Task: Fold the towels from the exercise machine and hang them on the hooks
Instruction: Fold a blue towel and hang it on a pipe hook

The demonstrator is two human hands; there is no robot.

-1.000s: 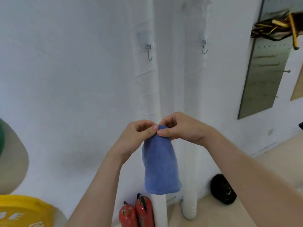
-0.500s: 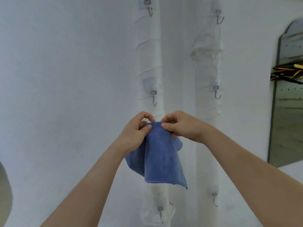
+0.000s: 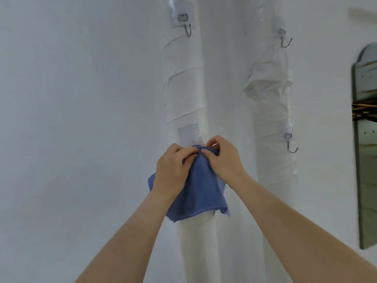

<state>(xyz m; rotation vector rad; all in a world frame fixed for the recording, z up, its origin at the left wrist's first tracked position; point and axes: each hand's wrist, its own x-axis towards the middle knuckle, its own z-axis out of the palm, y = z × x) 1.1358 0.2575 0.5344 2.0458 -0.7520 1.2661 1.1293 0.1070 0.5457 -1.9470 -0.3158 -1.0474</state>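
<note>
Left hand (image 3: 173, 168) and right hand (image 3: 222, 160), both pinching the folded blue terry towel (image 3: 200, 190), have risen to the centre-frame clear adhesive hook mount (image 3: 188, 135); hanging seems imminent.

Quick count: one blue towel (image 3: 201, 190), two hands, a left hand (image 3: 173, 170) and a right hand (image 3: 222, 160). Two white wrapped pipes (image 3: 185, 88) (image 3: 273, 103). Three bare hooks (image 3: 188, 30) (image 3: 286, 42) (image 3: 292, 147), plus a fourth sticky pad (image 3: 188, 134) with its hook mostly hidden. One grey panel (image 3: 365, 160).
</note>
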